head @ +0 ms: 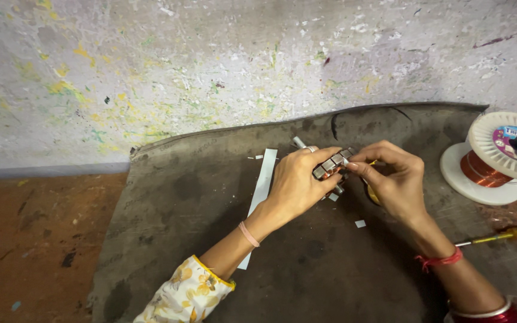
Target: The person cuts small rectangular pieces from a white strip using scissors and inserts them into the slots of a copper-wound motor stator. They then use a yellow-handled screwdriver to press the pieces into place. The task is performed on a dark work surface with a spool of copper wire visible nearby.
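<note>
— 2 surfaces show: what are they?
— A paint-flecked wall [210, 66] behind, and a dark worn mat [198, 197] over a reddish floor [31, 227].
— Any containers?
— None, only a white spool [498, 158] wound with copper wire at the right, a yellow-handled screwdriver [504, 235] near it, and a white paper strip [260, 191] on the mat.
— And the hands?
— The left hand [297, 182] grips a small motor armature [330, 164] above the mat; the right hand [393, 179] pinches narrowly at its end.
</note>
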